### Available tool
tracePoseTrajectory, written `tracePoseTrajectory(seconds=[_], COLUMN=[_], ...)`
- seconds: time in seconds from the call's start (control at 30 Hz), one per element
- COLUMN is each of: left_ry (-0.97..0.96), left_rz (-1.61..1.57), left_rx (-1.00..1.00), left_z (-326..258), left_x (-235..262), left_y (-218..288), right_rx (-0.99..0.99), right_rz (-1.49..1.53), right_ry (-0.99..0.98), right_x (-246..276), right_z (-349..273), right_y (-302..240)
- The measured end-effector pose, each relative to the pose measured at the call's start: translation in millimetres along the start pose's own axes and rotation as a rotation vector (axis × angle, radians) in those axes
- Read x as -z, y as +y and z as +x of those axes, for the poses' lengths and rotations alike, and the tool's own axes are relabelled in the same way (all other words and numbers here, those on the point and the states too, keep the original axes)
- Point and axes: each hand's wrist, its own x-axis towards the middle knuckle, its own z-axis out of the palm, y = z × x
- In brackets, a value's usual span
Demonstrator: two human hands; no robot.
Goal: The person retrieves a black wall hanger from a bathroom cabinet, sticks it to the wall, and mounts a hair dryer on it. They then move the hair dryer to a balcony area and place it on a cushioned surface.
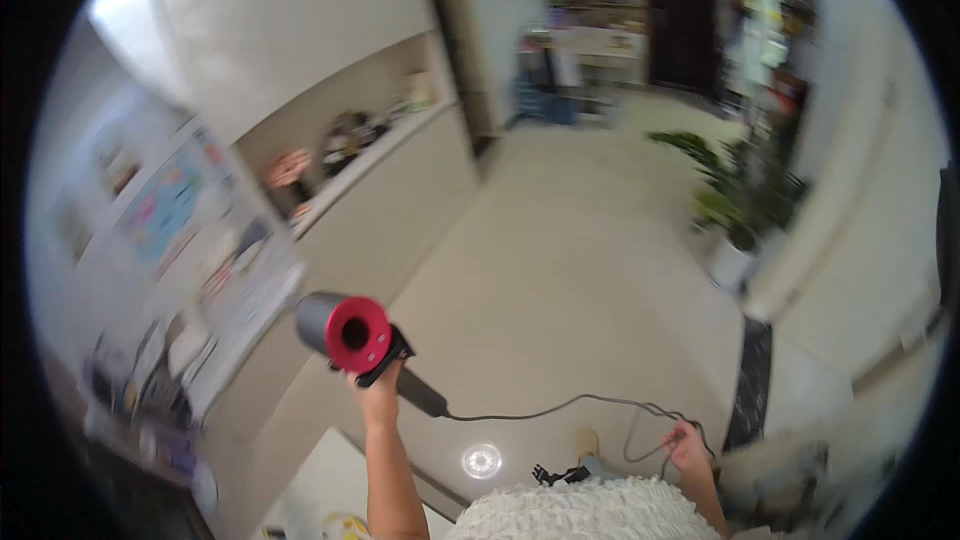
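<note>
A hair dryer (358, 332) with a dark grey barrel and a bright pink-red ring is raised at the left of centre. My left hand (378, 395) is closed around it just below the barrel, and its dark handle slants down to the right. From the handle's end a grey cord (560, 406) runs across to the right. There my right hand (684, 445) is closed on the cord, with a loop of it hanging beside the fingers. The cord's far end cannot be made out.
A white table corner (325, 480) lies below my left forearm. On the left stands a long cabinet (390, 205) with items in its niche, beside a cluttered counter (255, 315). A potted plant (735, 260) stands at the right near a doorway. A desk (600, 45) is farther back.
</note>
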Motion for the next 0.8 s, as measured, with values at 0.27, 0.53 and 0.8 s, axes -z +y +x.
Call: tracePoseTrajectory(seconds=[0.27, 0.53, 0.8], left_ry=[0.381, 0.605, 0.527], left_rz=[0.226, 0.379, 0.68], left_rx=[-0.092, -0.047, -0.299], left_z=[39, 76, 194], left_x=[27, 94, 127], left_y=[3, -34, -76], right_rx=[0.137, 0.145, 0.238], right_rz=[-0.284, -0.832, -1.403], right_ry=[-0.344, -0.774, -1.057], right_x=[-168, -381, -555], right_z=[198, 230, 213], right_y=[-118, -54, 35])
